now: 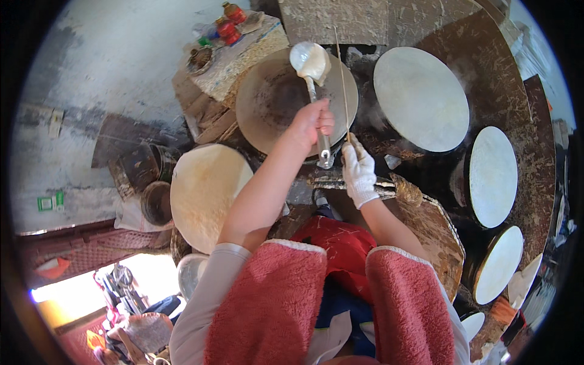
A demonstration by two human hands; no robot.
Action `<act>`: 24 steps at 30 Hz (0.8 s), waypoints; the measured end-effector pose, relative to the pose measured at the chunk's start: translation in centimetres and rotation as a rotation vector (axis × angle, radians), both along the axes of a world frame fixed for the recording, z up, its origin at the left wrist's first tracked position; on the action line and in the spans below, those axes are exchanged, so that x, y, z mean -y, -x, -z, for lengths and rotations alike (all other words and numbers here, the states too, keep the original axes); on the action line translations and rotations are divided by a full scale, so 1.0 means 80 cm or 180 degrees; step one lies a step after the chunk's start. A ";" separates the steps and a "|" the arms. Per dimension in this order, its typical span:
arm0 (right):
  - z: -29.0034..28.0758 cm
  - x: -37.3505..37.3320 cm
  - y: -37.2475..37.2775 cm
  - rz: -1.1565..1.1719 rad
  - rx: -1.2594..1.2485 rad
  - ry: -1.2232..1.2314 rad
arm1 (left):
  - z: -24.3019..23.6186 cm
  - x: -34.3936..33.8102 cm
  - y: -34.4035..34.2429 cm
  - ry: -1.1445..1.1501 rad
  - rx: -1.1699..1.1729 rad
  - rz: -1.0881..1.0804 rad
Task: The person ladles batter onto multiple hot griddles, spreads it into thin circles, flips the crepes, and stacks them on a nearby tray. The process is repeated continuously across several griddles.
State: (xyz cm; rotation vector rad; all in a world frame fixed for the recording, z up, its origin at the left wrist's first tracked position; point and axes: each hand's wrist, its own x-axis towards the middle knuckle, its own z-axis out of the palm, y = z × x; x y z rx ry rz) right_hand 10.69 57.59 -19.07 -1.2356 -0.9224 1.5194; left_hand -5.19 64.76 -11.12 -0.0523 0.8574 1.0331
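My bare left hand (313, 123) is wrapped round the handle of a metal ladle (300, 56). Pale batter (317, 66) lies in the ladle's bowl and hangs over its edge. Beneath the ladle is a dark-centred round griddle (258, 103) with no pancake on it. In a white knitted glove, my right hand (359, 169) grips a long thin stick (344, 85), which points up and away over the griddle's right side. Left of my left forearm, a round tan pancake (210, 188) covers another griddle.
Round pale sheets on griddles curve along the right: a large one (421, 99), a narrower one (494, 176) and a nearer one (499, 264). A batter-crusted wooden board (429, 240) lies by my right forearm. Red-labelled bottles (227, 30) stand on a crusted block at the back left.
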 end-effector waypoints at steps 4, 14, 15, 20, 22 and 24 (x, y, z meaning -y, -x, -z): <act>0.024 -0.009 0.021 0.0145 -0.0014 0.0917 | 0.071 -0.023 -0.013 0.0278 -0.0790 0.0304; -0.028 -0.062 0.071 -0.0344 0.0885 0.1053 | -0.056 0.020 0.105 -0.0445 -0.2200 -0.1234; -0.032 -0.076 0.101 -0.0181 0.0994 0.0946 | -0.078 0.020 0.114 -0.0377 -0.1792 -0.1177; -0.026 -0.086 0.133 -0.0437 0.0842 0.0497 | -0.140 0.054 0.155 -0.0848 -0.0600 -0.0860; -0.020 -0.063 0.094 -0.0041 0.1589 0.0390 | -0.153 0.086 0.175 -0.1170 -0.0378 -0.0888; -0.016 -0.040 0.061 0.0619 0.0882 0.0386 | -0.157 0.119 0.191 -0.1369 -0.0143 -0.1047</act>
